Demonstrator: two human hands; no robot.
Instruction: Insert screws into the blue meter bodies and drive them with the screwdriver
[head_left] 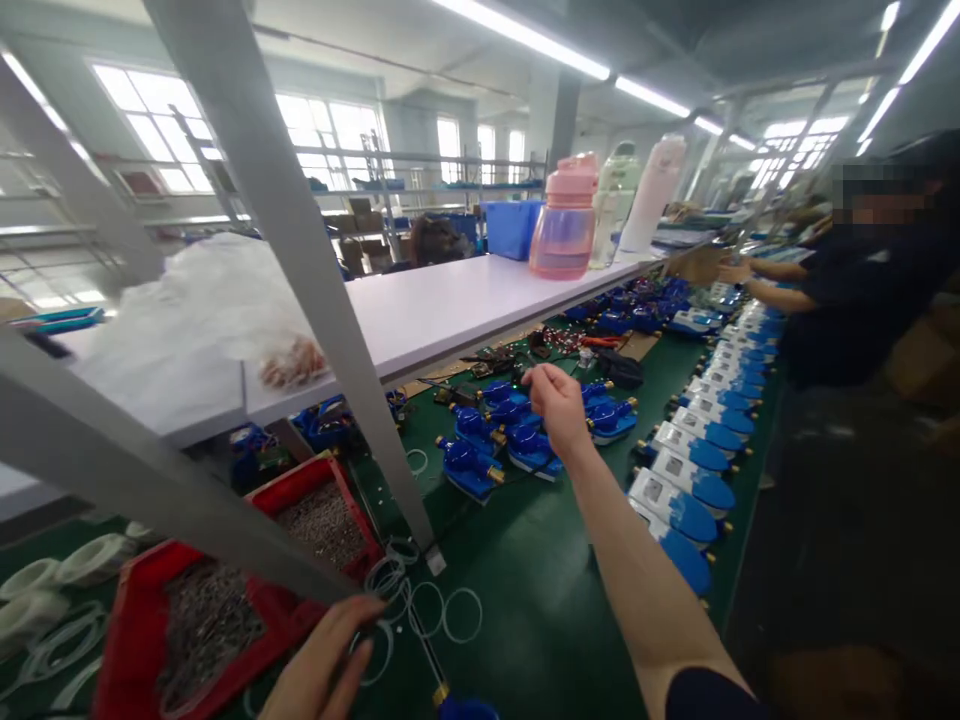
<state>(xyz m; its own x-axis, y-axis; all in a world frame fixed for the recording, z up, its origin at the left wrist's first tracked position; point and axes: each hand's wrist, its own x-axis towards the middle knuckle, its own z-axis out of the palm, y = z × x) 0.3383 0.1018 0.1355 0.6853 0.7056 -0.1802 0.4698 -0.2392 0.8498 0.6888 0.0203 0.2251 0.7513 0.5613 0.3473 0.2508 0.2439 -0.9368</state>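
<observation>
Right hand (556, 400) among the blue bodies, left hand (330, 655) by the rings

And here's the right hand over the far part of the green worktop (540, 600), glossy blue plastic bodies with brass ends (469, 465) on either side! The leftmost lies left and nearer than the grip, its long axis slanting from far left to near right; the right hand is clearly closer. That grip is narrow, fingers curled; whether it holds anything, I can't tell. Near left, the left hand, loosely bent, contents unclear, is beside thin translucent plastic rings (481, 614).
</observation>
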